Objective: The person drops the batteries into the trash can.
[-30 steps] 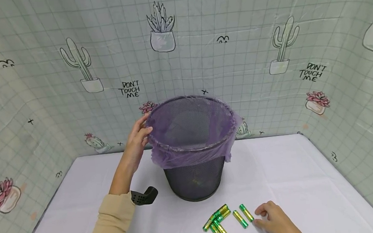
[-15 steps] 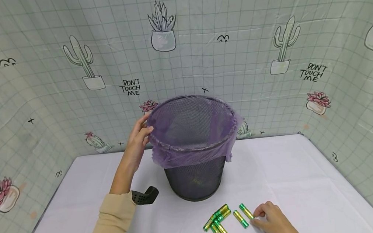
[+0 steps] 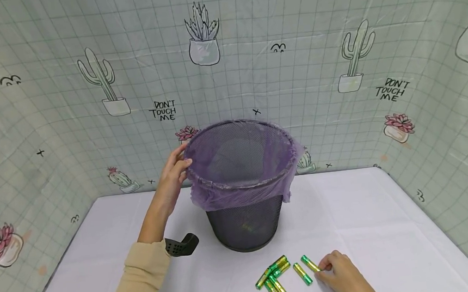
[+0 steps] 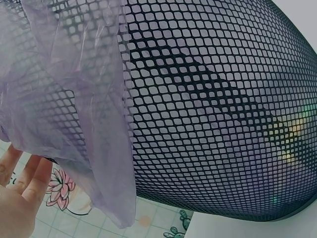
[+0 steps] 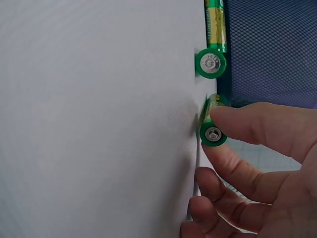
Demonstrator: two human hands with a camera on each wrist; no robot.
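Nearest to me, at the near right of the white table (image 3: pixel 370 217), my right hand (image 3: pixel 346 279) pinches the green-and-gold battery (image 3: pixel 309 263) farthest right in the row, thumb and forefinger closed on its near end. The right wrist view shows that battery (image 5: pixel 212 124) lying against the cloth with my fingertips (image 5: pixel 233 119) on either side of it. Just left of it lies a second battery (image 3: pixel 302 273), apart from the first, and farther left a small heap of batteries (image 3: pixel 272 279) lies crossed over one another, touching.

At the near left my beige sleeve (image 3: pixel 139 284) comes in over the table, with a black perforated piece (image 3: pixel 181 245) at the wrist.

Beyond the batteries, in the middle of the table, stands the black mesh bin (image 3: pixel 244 219), upright, lined with a thin purple bag (image 3: pixel 238 192) whose edge is folded down over the rim. My left hand (image 3: pixel 171 174) grips the bin's rim on its left side, thumb curled over the bag. In the left wrist view the mesh (image 4: pixel 208 114) fills the picture, the purple film (image 4: pixel 74 124) hangs down its side, and green-yellow shapes show faintly through the mesh low in the bin.

The table is covered in a plain white cloth, slightly creased. Behind and to both sides hangs a pale green gridded backdrop (image 3: pixel 294 75) printed with cacti, potted succulents, pink flowers and the words "DON'T TOUCH ME".
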